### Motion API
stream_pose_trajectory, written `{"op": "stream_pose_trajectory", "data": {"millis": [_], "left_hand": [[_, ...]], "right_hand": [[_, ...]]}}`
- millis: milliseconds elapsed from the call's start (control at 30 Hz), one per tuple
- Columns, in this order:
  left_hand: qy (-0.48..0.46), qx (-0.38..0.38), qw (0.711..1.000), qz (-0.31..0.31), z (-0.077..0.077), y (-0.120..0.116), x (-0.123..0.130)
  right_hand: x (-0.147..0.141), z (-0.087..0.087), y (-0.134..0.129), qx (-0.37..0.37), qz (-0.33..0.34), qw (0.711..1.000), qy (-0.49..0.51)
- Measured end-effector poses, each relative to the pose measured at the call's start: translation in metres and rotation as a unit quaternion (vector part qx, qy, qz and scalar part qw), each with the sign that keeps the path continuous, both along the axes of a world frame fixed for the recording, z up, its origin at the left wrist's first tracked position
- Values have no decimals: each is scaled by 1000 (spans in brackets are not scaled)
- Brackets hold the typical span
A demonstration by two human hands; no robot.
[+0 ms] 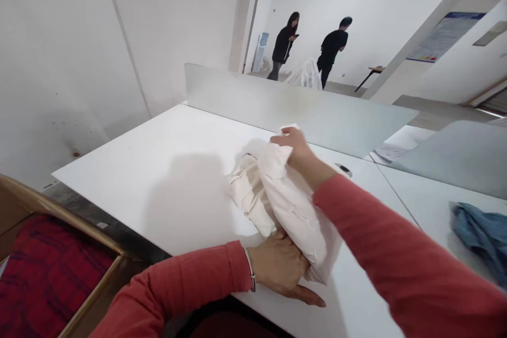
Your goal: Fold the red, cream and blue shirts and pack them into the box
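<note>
A crumpled white cloth (295,206), with a cream-coloured part (249,190) at its left side, lies bunched on the white table (190,132). My right hand (297,150) is closed round the cloth's far end and lifts it a little. At the near end, my left hand (279,266) reaches in under the cloth's edge. Its thumb is stretched out over the table to the right, and its fingertips are partly hidden by the cloth.
A frosted divider (277,100) runs along the table's far edge. Blue cloth (481,232) lies at the right. A cardboard box (95,288) with red plaid fabric (47,269) stands at the lower left. Two people stand beyond the divider, near a white plastic bag (309,75).
</note>
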State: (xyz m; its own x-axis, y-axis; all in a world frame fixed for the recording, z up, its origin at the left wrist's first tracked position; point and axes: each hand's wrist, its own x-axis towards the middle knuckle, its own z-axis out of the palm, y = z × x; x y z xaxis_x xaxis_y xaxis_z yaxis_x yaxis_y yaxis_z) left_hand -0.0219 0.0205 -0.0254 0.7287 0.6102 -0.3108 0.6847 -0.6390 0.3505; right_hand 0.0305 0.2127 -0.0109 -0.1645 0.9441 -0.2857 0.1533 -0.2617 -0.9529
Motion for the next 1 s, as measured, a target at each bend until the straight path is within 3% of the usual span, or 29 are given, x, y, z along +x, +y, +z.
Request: {"op": "stream_pose_trajectory", "data": {"millis": [133,267,500,600,700,800,900,1000], "left_hand": [[-63,-37,997,-5,-5,-1,-9],[-82,-31,996,11,-5,-2,-11],[-43,-32,999,7,-3,2,-10],[-17,-11,1000,-11,-3,4,-10],[14,20,999,-36,8,4,-8],[30,36,997,-58,34,10,-1],[-2,101,994,-41,60,34,0],[9,194,981,1,63,71,-16]], "right_hand": [[-61,-38,-12,-23,67,995,-68],[-74,-45,-24,-13,142,986,-92],[-35,-16,-22,47,262,962,-62],[-6,-13,-29,127,281,946,-98],[21,-24,-45,229,290,918,-144],[36,-45,-65,278,316,890,-174],[40,-60,-80,270,341,876,-208],[37,-64,-89,267,361,864,-227]]}}
